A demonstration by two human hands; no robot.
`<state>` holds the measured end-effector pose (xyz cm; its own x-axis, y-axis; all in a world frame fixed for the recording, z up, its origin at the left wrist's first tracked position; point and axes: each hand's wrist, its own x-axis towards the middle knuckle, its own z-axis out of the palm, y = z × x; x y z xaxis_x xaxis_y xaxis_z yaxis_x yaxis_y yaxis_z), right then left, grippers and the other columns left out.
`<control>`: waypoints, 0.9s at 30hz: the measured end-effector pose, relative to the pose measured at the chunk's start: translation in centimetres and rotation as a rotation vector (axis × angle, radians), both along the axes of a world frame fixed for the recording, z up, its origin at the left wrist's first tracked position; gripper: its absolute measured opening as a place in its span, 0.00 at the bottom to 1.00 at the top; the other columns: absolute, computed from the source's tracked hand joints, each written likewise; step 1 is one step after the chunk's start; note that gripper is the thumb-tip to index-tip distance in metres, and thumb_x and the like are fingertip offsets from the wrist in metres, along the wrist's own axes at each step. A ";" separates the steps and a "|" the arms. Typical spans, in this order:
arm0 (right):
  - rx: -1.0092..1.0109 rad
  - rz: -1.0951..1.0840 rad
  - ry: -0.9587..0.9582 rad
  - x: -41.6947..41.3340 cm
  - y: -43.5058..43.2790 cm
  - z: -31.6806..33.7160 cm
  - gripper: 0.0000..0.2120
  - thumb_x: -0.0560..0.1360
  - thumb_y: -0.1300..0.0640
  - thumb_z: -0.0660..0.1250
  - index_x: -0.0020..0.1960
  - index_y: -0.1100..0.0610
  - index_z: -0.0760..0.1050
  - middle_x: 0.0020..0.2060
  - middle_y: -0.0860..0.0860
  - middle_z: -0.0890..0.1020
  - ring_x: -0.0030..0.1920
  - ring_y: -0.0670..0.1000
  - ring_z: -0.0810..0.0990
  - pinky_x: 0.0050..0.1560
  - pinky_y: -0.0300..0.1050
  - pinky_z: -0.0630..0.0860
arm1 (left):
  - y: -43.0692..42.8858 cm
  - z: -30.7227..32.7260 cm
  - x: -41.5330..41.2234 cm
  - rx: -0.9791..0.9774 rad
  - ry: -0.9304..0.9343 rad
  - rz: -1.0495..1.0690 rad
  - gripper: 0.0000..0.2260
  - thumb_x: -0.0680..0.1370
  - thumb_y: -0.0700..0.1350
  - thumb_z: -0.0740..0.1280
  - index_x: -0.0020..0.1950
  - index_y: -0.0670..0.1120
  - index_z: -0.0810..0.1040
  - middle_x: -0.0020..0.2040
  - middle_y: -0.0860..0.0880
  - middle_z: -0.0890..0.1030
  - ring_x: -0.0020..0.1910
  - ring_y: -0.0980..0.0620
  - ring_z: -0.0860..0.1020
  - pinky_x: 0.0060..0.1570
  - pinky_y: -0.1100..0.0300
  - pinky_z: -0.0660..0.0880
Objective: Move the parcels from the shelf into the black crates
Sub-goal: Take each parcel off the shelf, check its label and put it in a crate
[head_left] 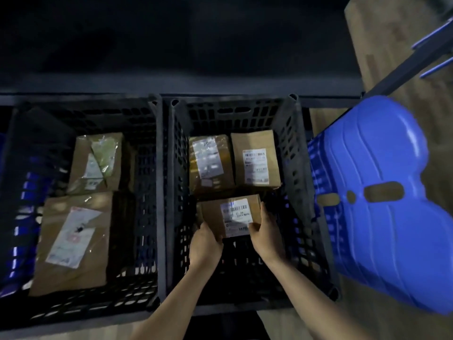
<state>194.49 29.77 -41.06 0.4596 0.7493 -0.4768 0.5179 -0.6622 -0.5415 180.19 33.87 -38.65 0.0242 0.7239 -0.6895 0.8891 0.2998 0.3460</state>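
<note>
My left hand [206, 241] and right hand [266, 235] grasp the small parcel [231, 214] by its near corners, long axis crosswise, low inside the right black crate [297, 153], just before two parcels.

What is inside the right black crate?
Three parcels: two at the back, one nearer held by left hand and right hand. Right black crate floor beneath them is hidden.

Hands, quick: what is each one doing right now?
Left hand: closed on the small parcel.
Right hand: gripping the same parcel's other side.
</note>
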 end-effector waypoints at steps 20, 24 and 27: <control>0.007 -0.197 0.080 -1.7 1.9 -13.2 0.15 0.83 0.58 0.49 0.47 0.48 0.72 0.50 0.52 0.76 0.49 0.48 0.73 0.51 0.37 0.66 | 2.0 -10.2 -0.1 0.039 -0.046 0.115 0.15 0.80 0.41 0.61 0.66 0.39 0.74 0.64 0.37 0.75 0.63 0.41 0.73 0.60 0.57 0.68; 0.033 -0.305 0.146 -1.8 1.7 -13.4 0.18 0.83 0.55 0.51 0.39 0.46 0.73 0.40 0.37 0.74 0.41 0.39 0.74 0.42 0.31 0.68 | 0.8 -10.1 0.0 -0.027 -0.018 0.034 0.17 0.82 0.39 0.55 0.70 0.39 0.68 0.69 0.40 0.71 0.69 0.44 0.67 0.67 0.59 0.60; 0.045 -0.355 0.250 -1.7 2.0 -12.7 0.17 0.83 0.56 0.50 0.43 0.47 0.74 0.44 0.43 0.78 0.46 0.44 0.76 0.46 0.35 0.68 | 1.0 -9.3 1.0 -0.031 0.027 0.069 0.16 0.83 0.42 0.55 0.69 0.40 0.69 0.68 0.42 0.73 0.66 0.46 0.71 0.60 0.62 0.65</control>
